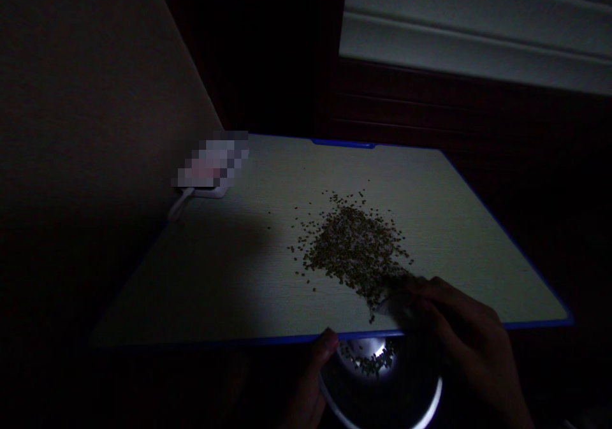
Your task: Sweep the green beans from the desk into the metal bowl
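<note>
1. Right hand (459, 333) is laid curled at the near edge of the pale, blue-rimmed rectangular worktop (215, 276). A pale blurred patch shows at its fingertips, and whether anything is gripped there cannot be told.
2. Left hand (310, 384) is closed on the round shiny metal bowl (423, 410), thumb on the rim. It sits just below and to the left of the right hand, under the worktop's edge.
3. The loose heap of small brownish-green seeds (354, 247) is spread just beyond the right hand's fingertips, its near fringe touching them. A few seeds (370, 360) are already seen in the bowl.
4. By judgement, the heap is best drawn toward the edge in short, shallow strokes, so that nothing is flicked past the rim.
5. The bowl's rim is best pressed close under the edge, directly beneath the right hand's fingertips, with no gap left.
6. Strays scattered to the left of the heap and beyond it are best gathered inward first.
7. The small white block with a cable (205, 192), well apart to the far left of both hands, need not be touched.
8. Light is poor, so the bowl's place is best checked by feel as well.
</note>
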`<move>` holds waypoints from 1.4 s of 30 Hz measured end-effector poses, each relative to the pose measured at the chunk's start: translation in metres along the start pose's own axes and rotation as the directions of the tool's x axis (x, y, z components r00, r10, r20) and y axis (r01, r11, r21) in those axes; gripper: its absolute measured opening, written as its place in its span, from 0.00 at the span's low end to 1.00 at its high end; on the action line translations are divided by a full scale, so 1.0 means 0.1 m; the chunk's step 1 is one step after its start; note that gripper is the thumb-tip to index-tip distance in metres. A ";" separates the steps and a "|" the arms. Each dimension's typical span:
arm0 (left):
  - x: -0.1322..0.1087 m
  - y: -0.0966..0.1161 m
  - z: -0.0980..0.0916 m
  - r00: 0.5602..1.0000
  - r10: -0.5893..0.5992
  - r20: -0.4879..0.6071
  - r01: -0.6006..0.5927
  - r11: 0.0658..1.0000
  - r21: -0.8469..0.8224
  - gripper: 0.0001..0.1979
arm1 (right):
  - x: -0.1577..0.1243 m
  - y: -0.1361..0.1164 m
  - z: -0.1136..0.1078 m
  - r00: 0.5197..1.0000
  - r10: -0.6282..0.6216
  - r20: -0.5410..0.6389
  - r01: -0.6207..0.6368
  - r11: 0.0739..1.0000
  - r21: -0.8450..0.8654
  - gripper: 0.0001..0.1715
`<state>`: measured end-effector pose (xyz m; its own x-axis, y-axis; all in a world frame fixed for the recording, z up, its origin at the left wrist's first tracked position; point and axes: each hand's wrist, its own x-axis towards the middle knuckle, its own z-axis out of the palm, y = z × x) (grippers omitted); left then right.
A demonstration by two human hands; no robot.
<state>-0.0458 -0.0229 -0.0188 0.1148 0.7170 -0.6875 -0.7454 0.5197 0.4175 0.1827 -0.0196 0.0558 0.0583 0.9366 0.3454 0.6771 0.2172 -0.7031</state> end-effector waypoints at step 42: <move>0.03 0.04 0.04 0.990 -0.089 0.110 0.087 0.996 0.019 0.24 | 0.05 -0.04 -0.05 0.983 -0.153 0.104 0.145 0.986 0.077 0.20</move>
<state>-0.0459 -0.0171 -0.0168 0.2522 0.7147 -0.6524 -0.7200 0.5890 0.3670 0.1839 -0.0170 0.0640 -0.1222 0.9159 0.3823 0.6202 0.3712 -0.6911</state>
